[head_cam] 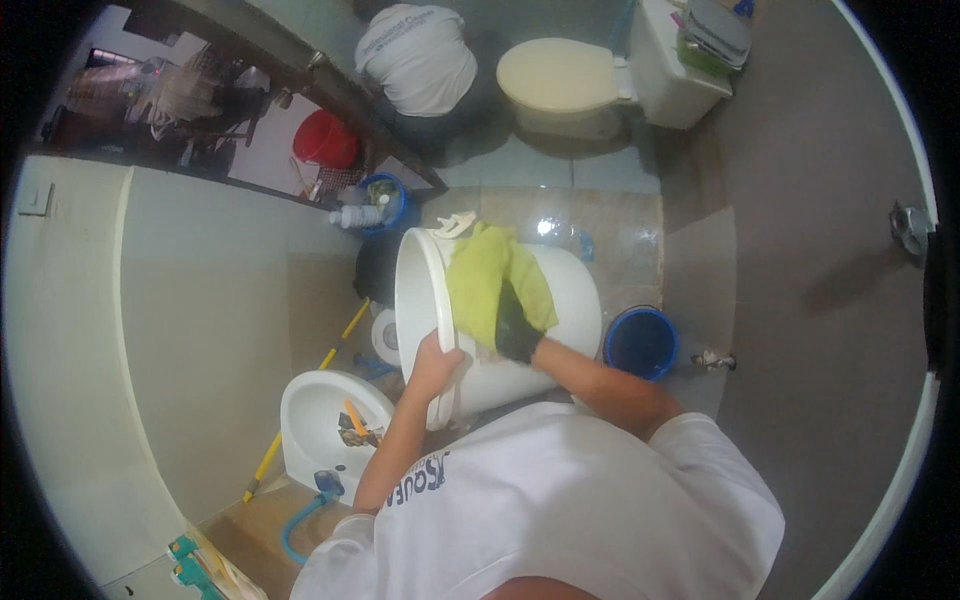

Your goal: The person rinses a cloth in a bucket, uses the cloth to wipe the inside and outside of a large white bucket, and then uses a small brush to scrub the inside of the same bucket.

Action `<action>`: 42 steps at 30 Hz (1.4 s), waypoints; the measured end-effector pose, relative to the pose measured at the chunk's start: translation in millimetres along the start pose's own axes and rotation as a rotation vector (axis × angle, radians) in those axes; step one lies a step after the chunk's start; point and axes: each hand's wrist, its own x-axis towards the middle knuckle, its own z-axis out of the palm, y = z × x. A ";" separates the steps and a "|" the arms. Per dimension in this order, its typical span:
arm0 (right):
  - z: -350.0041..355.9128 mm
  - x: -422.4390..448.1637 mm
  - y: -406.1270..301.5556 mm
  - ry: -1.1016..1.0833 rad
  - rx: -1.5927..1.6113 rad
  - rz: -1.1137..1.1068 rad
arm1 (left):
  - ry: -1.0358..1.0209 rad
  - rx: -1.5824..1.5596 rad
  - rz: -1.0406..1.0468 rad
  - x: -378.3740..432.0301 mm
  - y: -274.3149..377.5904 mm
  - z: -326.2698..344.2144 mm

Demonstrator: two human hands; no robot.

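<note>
A large white plastic drum (559, 292) lies tipped on its side before me, its open rim facing left. My left hand (437, 367), bare, grips the drum's rim with the thumb on the outer side. On my right hand (517, 326) is a dark glove; it presses a yellow-green cloth (480, 277) against the drum's outer wall. The cloth covers part of the fingers. A white plastic piece (456, 224) sits at the drum's far edge, beside the cloth.
A white sink (300, 405) stands at lower left by a yellow pole (264, 465). Blue-rimmed buckets (675, 349) (405, 206) flank the drum. Beyond are a toilet (559, 75) and a crouching co-worker (420, 60). The tiled floor (510, 206) looks wet.
</note>
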 end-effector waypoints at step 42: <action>-119.6 66.7 -82.4 0.118 -1.626 0.184 | 0.137 -0.164 0.140 -11.2 26.8 -10.0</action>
